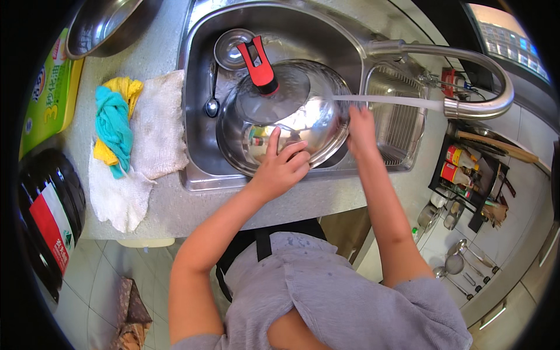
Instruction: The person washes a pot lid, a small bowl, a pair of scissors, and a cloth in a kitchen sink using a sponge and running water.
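Note:
A shiny steel pot lid (316,118) with an upright red-and-black handle (259,65) lies tilted in the steel sink (199,144). My left hand (282,164) holds its near rim, fingers spread over the top surface. At the right rim is my right hand (362,129), slightly blurred, its fingers closed against the edge and partly hidden. Water (389,100) streams from the curved faucet (503,94) onto the lid. Behind the lid, a small steel bowl (227,48) and a spoon (212,105) rest on the sink floor.
Left of the sink, teal (113,124) and yellow (131,89) cloths lie on white towels (159,127). A steel basin (103,26), a green package (48,100) and a large dark bottle (54,210) stand farther left. A wire drain basket (396,118) sits at the sink's right.

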### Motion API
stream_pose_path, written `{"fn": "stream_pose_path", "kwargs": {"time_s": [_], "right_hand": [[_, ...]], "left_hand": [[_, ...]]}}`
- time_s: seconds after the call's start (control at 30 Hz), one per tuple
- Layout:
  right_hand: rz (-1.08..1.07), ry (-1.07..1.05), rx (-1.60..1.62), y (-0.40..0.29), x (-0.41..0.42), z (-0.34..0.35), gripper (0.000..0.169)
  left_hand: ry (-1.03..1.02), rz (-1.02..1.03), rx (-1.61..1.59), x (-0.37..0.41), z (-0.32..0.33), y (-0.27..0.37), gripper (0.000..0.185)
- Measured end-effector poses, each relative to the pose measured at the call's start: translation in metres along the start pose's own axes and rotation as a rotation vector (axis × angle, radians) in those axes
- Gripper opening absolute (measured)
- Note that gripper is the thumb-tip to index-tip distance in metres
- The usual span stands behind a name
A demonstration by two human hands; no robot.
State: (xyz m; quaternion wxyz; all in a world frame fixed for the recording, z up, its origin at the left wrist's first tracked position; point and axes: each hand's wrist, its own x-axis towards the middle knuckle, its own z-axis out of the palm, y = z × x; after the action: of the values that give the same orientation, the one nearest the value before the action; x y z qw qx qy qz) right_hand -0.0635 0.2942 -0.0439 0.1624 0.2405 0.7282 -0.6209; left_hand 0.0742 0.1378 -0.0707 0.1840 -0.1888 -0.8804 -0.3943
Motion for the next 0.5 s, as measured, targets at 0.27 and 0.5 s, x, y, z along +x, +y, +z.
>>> {"fn": "stream_pose_path", "kwargs": {"time_s": [0.27,0.5], "right_hand": [[-0.226,-0.043,-0.095,-0.04,-0.023,0.006,0.017],[0.102,-0.167,-0.145,-0.049,0.072,-0.003,0.009]], "left_hand": [[0.072,-0.022,-0.103,0.045,0.009,0.004,0.01],[0.047,0.035,-0.098,0.029,0.007,-0.005,0.009]]}}
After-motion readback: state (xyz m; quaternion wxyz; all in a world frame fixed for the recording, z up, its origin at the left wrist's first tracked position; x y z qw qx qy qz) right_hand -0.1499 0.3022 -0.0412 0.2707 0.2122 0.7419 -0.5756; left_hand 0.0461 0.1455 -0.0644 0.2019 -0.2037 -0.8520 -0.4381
